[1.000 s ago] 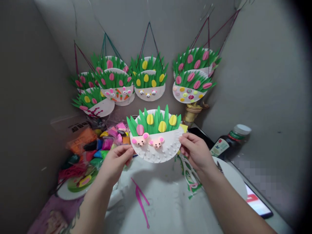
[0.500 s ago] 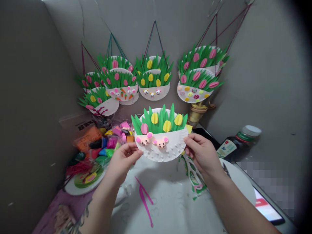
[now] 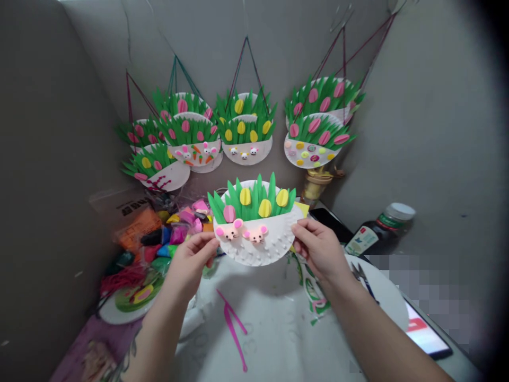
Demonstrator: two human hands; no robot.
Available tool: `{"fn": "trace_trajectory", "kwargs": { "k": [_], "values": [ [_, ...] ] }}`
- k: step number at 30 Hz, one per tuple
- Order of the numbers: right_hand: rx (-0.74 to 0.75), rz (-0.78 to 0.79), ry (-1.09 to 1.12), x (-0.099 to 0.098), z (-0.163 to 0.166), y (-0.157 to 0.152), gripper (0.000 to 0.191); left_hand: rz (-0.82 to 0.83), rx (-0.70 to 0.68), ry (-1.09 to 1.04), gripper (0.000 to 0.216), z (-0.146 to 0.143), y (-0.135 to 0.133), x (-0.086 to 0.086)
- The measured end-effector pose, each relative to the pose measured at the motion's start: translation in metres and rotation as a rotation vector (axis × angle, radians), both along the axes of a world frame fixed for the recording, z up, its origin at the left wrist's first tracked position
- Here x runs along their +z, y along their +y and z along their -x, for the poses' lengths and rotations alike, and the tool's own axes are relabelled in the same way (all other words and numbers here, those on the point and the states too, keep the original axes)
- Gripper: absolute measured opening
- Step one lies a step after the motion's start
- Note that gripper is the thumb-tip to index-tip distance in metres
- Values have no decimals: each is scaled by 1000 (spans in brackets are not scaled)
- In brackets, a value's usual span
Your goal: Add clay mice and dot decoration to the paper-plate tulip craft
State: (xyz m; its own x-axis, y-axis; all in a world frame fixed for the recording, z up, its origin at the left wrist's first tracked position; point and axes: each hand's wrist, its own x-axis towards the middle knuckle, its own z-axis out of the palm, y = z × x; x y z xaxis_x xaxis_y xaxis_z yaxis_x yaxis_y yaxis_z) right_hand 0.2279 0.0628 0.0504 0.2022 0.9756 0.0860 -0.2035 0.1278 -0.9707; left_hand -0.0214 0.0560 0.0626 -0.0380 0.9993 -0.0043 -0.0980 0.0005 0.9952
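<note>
A paper-plate basket craft (image 3: 274, 239) is held up over the table by both hands. It has green paper grass, yellow and pink paper tulips and two pink clay mice on its white front. My left hand (image 3: 191, 261) pinches its left edge. My right hand (image 3: 318, 249) pinches its right edge. Both hands are closed on the plate's rim.
Several similar plate baskets (image 3: 246, 132) hang on strings on the grey wall behind. Coloured clay packets (image 3: 170, 233) lie at left, near a plate with clay (image 3: 127, 302). Pink tweezers (image 3: 233, 326) lie on the white table. A dark bottle (image 3: 377, 228), scissors (image 3: 363, 278) and a phone (image 3: 421, 331) are at right.
The held craft and both hands stay together; the view swung slightly, shifting everything a little right and then back left. Grip unchanged.
</note>
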Motion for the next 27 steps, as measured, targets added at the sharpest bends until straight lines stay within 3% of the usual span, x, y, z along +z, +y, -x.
{"fn": "trace_trajectory", "kwargs": {
  "k": [8,15,27],
  "values": [
    [77,-15,-76,-5,1,-1,32,49,85,-17,35,3,10,-8],
    [94,17,-31,-3,2,0,31,109,79,-47,36,2,9,-5],
    [170,43,-32,1,7,-4,43,80,125,-22,37,2,10,-9]
  ]
}}
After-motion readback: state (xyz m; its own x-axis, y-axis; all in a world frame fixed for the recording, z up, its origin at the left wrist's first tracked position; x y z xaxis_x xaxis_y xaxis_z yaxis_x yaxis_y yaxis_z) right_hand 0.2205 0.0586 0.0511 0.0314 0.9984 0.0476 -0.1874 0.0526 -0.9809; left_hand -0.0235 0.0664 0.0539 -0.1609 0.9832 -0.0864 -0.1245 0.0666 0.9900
